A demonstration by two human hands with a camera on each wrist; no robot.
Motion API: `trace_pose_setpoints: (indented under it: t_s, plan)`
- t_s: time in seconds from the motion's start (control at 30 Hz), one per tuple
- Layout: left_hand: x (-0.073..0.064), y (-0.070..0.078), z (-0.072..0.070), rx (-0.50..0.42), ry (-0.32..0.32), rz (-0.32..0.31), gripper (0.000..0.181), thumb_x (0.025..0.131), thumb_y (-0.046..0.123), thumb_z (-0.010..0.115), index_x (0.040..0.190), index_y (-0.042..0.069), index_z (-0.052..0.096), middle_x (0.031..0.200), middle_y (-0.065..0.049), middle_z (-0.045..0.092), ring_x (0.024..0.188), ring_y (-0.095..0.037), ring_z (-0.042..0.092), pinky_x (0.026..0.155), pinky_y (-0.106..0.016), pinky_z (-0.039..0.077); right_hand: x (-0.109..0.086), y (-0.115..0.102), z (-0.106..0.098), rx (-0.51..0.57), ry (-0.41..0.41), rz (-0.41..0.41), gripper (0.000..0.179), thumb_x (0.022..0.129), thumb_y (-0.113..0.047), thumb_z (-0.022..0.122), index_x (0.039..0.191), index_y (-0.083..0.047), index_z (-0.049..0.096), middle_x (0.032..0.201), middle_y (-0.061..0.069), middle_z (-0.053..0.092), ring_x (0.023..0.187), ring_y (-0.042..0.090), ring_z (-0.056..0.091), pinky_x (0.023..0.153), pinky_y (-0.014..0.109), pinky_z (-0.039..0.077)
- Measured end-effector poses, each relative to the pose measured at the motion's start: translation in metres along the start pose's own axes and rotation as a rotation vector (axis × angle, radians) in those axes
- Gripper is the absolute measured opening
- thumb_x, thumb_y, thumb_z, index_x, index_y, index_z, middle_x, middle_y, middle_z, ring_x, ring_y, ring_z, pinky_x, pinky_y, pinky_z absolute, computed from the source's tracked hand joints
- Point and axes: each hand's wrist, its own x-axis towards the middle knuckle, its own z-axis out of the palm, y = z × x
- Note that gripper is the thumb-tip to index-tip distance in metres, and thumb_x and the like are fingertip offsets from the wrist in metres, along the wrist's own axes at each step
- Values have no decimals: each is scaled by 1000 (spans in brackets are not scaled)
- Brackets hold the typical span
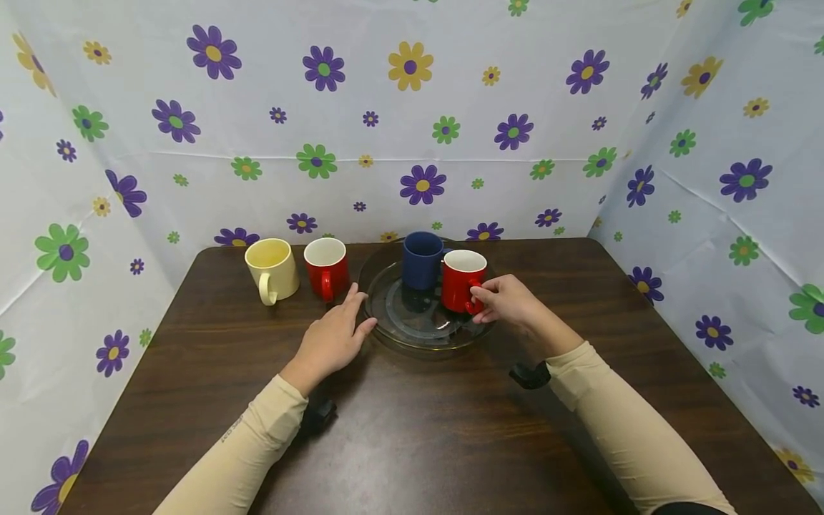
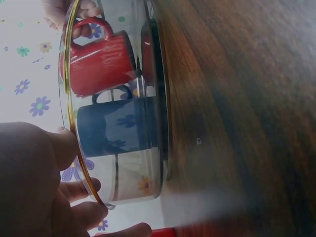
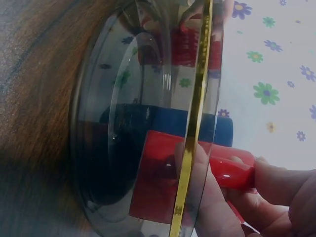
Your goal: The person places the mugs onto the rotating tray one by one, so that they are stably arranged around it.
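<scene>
My right hand (image 1: 508, 300) pinches the handle of a red mug (image 1: 460, 275), which stands upright over the right side of a clear glass bowl (image 1: 412, 336). A blue mug (image 1: 421, 261) stands inside the bowl, just left of the red one. At the bowl's left edge is my left hand (image 1: 331, 340), fingers extended and spread, fingertips right at the gold-edged rim (image 2: 69, 89). Through the glass in the left wrist view, the red mug and blue mug show side by side. The right wrist view has thumb and fingers round the red handle (image 3: 232, 168).
Left of the bowl, a second red mug (image 1: 326, 268) and a cream-yellow mug (image 1: 273, 272) stand on the dark wooden table (image 1: 412, 429), handles toward me. A white flowered cloth (image 1: 367, 143) hangs behind the table and along both sides.
</scene>
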Motion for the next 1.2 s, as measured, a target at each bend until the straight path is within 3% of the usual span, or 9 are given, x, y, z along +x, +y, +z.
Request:
trace_pose_setpoints:
  t_s: [0.13, 0.37, 0.57, 0.8, 1.2]
  plan:
    - [1, 0, 0, -12, -7, 1, 66, 104, 44, 52, 156, 7, 37, 166, -13, 20, 140, -39, 45, 105, -65, 41, 2, 0, 2, -9, 4, 4, 36, 105, -22, 58, 110, 14, 65, 103, 28, 71, 80, 33, 75, 75, 34, 62]
    - [2, 0, -1, 7, 0, -5, 65, 104, 45, 52, 156, 8, 38, 166, -12, 21, 139, -40, 46, 103, -68, 42, 3, 0, 4, -224, 53, -69, 33, 103, -22, 62, 106, 9, 73, 87, 18, 73, 83, 37, 73, 74, 33, 62]
    - [2, 1, -1, 3, -2, -4, 66, 104, 44, 52, 156, 8, 37, 166, -13, 21, 139, -41, 46, 103, -68, 42, 4, 1, 6, -237, 65, -55, 31, 102, -18, 63, 109, 11, 72, 92, 21, 74, 89, 40, 73, 80, 39, 61]
    - [3, -1, 1, 4, -6, -10, 65, 104, 45, 51, 157, 9, 37, 167, -11, 19, 139, -39, 46, 103, -67, 42, 6, 3, 9, -300, 62, -65, 27, 99, -16, 67, 103, 10, 74, 88, 19, 75, 88, 40, 74, 73, 33, 62]
    - [1, -1, 0, 1, -4, -12, 65, 104, 45, 51, 156, 8, 37, 167, -12, 20, 141, -39, 44, 103, -68, 42, 5, -3, 12, -495, 70, -102, 26, 99, -18, 68, 100, 6, 76, 83, 14, 74, 68, 20, 68, 69, 31, 61]
